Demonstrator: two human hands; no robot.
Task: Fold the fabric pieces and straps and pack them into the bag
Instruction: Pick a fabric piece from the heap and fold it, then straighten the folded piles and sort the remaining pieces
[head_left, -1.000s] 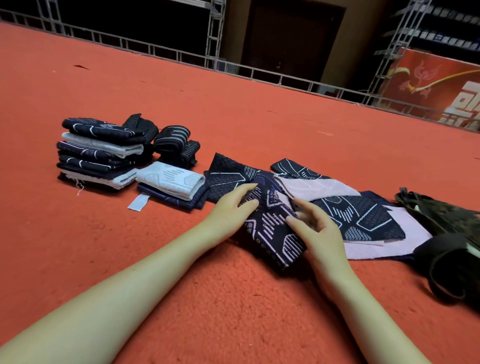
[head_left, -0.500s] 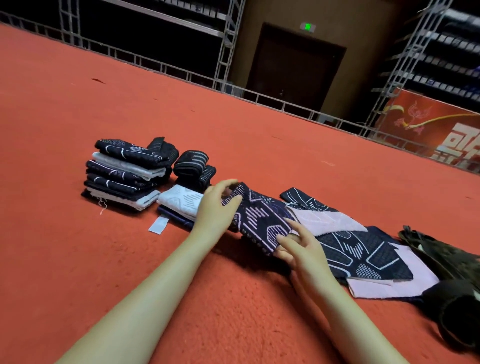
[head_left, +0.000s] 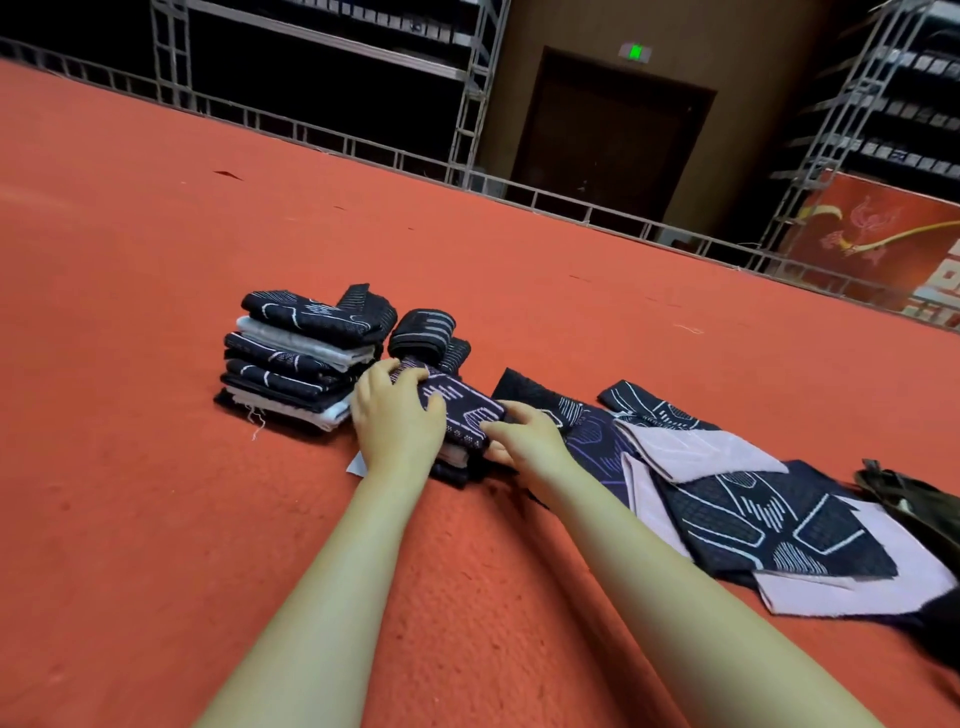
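One folded fabric piece (head_left: 457, 410), dark with pale line markings, has just travelled left from the loose spread of cloth and now sits on top of the small pile (head_left: 454, 465) that a second ago showed a white folded piece uppermost. The left hand (head_left: 397, 421) lies over its near left end with fingers curved down onto it, pressing rather than clearly pinching, while the right hand (head_left: 524, 439) has its thumb on top of the right end and its fingers tucked under the edge, so that grip is clamped on the piece. I judge this to be the moment of setting down, so one more piece counts as folded and stacked, and the hands should soon be free for the next. Just left stands the tall stack (head_left: 306, 358) of folded pieces, and behind the small pile sit two rolled straps (head_left: 426, 335). To the right, several unfolded pieces (head_left: 727, 499), dark patterned and pale pink, overlap flat on the red carpet (head_left: 156, 519), so folding is well along but not finished. At the far right edge lies the dark bag (head_left: 914, 499), partly cut off by the frame, and nothing appears packed into it yet. A small white scrap (head_left: 356, 465) peeks out beside the left wrist.
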